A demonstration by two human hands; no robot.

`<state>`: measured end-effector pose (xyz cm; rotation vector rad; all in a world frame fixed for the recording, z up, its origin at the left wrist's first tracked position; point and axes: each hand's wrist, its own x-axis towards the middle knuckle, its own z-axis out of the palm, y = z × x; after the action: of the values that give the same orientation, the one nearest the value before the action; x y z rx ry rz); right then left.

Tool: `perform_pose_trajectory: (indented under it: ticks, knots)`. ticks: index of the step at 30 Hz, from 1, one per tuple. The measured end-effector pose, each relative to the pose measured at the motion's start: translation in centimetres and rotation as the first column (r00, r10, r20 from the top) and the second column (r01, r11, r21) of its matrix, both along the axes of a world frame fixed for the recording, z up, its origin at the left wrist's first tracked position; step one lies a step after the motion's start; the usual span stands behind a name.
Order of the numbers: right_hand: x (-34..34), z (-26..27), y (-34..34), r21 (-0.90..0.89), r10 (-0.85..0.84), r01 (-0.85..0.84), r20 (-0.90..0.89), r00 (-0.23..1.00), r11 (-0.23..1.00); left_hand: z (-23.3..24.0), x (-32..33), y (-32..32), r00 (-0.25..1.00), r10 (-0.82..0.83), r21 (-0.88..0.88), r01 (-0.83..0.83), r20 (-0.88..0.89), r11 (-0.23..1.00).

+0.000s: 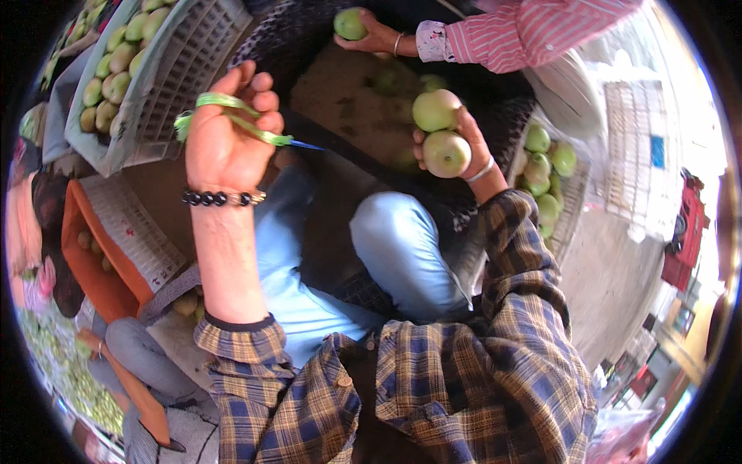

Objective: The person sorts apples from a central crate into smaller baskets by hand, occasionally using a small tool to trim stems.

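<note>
My right hand (458, 145) holds two pale green round fruits, an upper one (436, 110) and a lower one (447, 154), side by side over a dark-rimmed bin. My left hand (235, 124) is raised palm up, its fingers curled, with a green ribbon (223, 100) looped across it. A thin blue pointed piece (306, 145) sticks out from the ribbon's end. Beneath my hands, the bin's brown bottom (336, 98) shows a few blurred green fruits (385, 81). Whether my left fingertips pinch the ribbon is hard to see.
Across the bin, a co-worker's hand (377, 36) holds a green fruit (350, 24). A fruit-filled crate (156, 87) stands at upper left, an orange crate (110, 261) below it. More fruit (537, 168) lies in a crate at right. Another person sits at lower left.
</note>
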<state>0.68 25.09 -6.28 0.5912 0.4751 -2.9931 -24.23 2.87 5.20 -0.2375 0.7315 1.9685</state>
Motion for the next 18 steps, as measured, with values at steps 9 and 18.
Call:
perform_pose_trajectory:
  ticks: [9,18]
  knots:
    - [22.3,8.9,1.0,0.518,-0.602,0.384,0.361,0.712,0.765,-0.1,-0.2,-0.5,1.000,-0.024,-0.006,0.024,0.004,1.000]
    - [17.9,7.7,1.6,0.544,-0.796,-0.614,-0.188,0.575,-0.572,0.5,0.7,0.1,0.999,-0.009,-0.078,0.005,-0.048,0.997]
